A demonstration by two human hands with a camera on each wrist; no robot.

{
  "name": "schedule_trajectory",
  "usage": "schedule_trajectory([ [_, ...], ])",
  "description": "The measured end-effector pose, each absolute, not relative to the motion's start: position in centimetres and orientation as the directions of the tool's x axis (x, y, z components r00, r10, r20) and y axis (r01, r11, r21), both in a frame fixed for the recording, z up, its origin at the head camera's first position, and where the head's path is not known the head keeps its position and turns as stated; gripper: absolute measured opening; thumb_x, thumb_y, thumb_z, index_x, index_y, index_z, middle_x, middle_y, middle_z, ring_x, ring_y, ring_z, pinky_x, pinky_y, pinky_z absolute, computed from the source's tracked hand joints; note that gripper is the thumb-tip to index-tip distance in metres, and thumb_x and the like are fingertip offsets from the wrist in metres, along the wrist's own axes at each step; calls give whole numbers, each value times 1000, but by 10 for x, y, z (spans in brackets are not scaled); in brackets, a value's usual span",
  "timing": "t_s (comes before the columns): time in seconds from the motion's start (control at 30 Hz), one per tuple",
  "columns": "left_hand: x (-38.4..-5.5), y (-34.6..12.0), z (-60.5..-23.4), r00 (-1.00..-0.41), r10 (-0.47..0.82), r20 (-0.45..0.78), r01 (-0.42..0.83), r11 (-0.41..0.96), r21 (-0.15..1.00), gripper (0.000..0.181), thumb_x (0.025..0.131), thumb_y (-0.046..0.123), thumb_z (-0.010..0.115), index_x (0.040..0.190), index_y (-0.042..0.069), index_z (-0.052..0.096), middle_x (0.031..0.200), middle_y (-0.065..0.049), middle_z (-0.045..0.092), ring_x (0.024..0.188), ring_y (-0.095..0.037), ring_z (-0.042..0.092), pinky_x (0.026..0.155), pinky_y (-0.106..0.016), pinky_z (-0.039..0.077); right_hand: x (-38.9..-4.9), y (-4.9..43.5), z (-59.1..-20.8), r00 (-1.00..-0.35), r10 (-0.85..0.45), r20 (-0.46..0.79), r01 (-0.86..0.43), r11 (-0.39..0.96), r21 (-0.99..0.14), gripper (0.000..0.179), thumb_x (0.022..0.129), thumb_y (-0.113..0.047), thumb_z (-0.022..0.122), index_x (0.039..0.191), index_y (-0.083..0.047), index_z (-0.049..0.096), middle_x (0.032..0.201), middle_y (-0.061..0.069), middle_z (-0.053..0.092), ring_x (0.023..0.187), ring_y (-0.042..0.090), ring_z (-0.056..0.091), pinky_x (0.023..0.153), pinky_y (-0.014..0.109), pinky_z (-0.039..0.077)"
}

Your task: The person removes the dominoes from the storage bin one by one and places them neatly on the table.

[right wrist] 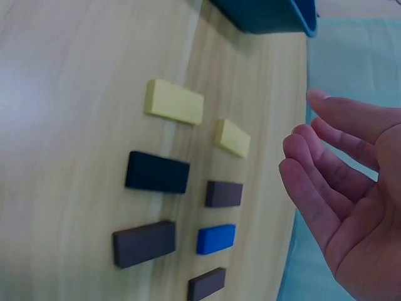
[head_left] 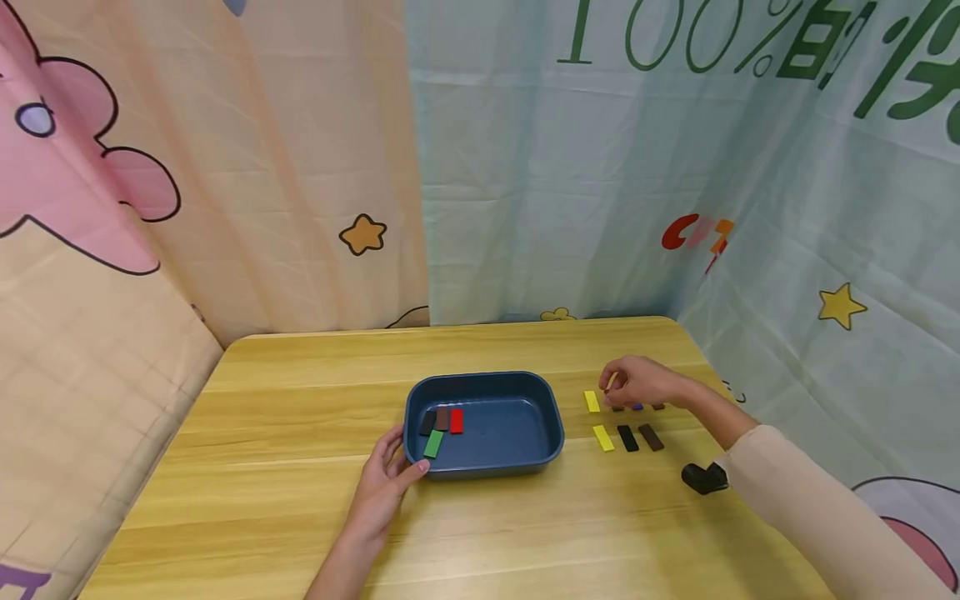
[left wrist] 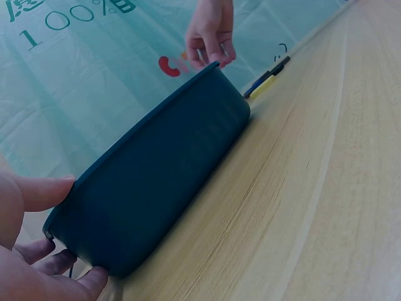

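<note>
My left hand [head_left: 375, 492] grips the near left corner of a dark blue plastic tray [head_left: 487, 472], thumb on the rim and the other fingers against its outer wall. Inside lie a black block [head_left: 428, 422], a brown block [head_left: 442, 418], a red block [head_left: 457, 421] and a green block [head_left: 432, 444]. To the right of the tray, my right hand [head_left: 641, 381] hovers above the back row of blocks, fingers loosely bent with nothing between them. That row has a yellow block [right wrist: 233, 138], a brown block [right wrist: 223, 194], a blue block [right wrist: 216, 239] and another brown block [right wrist: 207, 284].
A front row holds a yellow block [right wrist: 174, 103], a black block [right wrist: 158, 172] and a brown block [right wrist: 144, 244]. Everything rests on a wooden table [head_left: 247, 467]. Printed curtains [head_left: 525, 208] hang behind its far edge. A black object [head_left: 705, 478] shows beside my right sleeve.
</note>
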State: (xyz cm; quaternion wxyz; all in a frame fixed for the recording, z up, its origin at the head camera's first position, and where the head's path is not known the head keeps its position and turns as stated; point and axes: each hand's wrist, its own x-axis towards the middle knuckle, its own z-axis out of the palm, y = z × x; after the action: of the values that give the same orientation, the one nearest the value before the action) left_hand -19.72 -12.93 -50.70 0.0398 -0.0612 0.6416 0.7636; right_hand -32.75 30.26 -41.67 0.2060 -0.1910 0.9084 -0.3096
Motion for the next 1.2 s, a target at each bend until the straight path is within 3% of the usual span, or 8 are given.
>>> schedule_trajectory([
  [0.1, -197, -131, -508, -989, -19, -149, -143, -173, 974, 74, 95, -5, 69, 158, 1, 30, 163, -23, 30, 148, -42, 33, 110, -39, 44, -334, 290, -412, -836, -488, -250, -249, 744, -620, 24, 97, -13, 72, 114, 3, 66, 90, 14, 72, 76, 39, 66, 70, 46, 57],
  [0.23, -198, -132, -509, -988, -20, -151, -145, -175, 974, 75, 95, -4, 70, 159, 1, 30, 164, -22, 30, 147, -42, 33, 110, -39, 44, -341, 271, -406, -824, -508, -250, -281, 750, -598, 21, 96, -16, 74, 111, -2, 68, 91, 12, 73, 75, 33, 67, 73, 51, 58],
  [0.33, -198, -133, -510, -988, -22, -150, -143, -180, 973, 75, 95, -5, 70, 159, 1, 30, 164, -22, 30, 147, -42, 33, 109, -37, 45, -345, 256, -401, -808, -529, -259, -299, 747, -594, 19, 96, -16, 75, 109, -5, 69, 91, 10, 72, 76, 29, 67, 73, 50, 58],
  [0.47, -197, -133, -511, -989, -20, -146, -140, -189, 972, 75, 95, -6, 69, 158, 1, 30, 163, -22, 30, 147, -42, 34, 107, -34, 47, -349, 238, -399, -781, -560, -275, -323, 740, -590, 19, 96, -15, 75, 110, -4, 69, 90, 5, 72, 79, 26, 67, 71, 38, 57],
  [0.63, -197, -133, -512, -989, -24, -148, -141, -189, 972, 75, 95, -6, 69, 158, 1, 30, 163, -22, 30, 147, -42, 34, 107, -35, 46, -351, 217, -395, -752, -595, -285, -356, 730, -584, 19, 96, -14, 74, 110, -4, 69, 94, 9, 74, 76, 19, 66, 71, 37, 57],
  [0.87, -197, -134, -512, -989, -16, -145, -140, -185, 973, 74, 95, -5, 69, 158, 1, 31, 164, -22, 30, 147, -42, 33, 109, -39, 44, -352, 192, -393, -727, -620, -294, -391, 727, -565, 26, 95, -14, 75, 114, 1, 68, 92, 2, 71, 84, 32, 68, 72, 34, 56],
  [1.07, -196, -135, -512, -989, -13, -145, -141, -184, 973, 74, 95, -5, 70, 158, 2, 31, 163, -22, 30, 147, -41, 34, 109, -40, 44, -356, 168, -400, -686, -672, -279, -480, 706, -521, 26, 94, -16, 78, 111, 0, 69, 88, -1, 69, 75, 14, 63, 67, 28, 54],
  [1.2, -196, -135, -512, -989, -10, -147, -143, -182, 973, 74, 95, -5, 70, 158, 2, 32, 163, -22, 30, 147, -41, 34, 110, -41, 44, -355, 157, -404, -676, -679, -286, -492, 705, -512, 25, 93, -16, 79, 110, 0, 69, 84, -2, 68, 71, 12, 61, 64, 27, 53],
])
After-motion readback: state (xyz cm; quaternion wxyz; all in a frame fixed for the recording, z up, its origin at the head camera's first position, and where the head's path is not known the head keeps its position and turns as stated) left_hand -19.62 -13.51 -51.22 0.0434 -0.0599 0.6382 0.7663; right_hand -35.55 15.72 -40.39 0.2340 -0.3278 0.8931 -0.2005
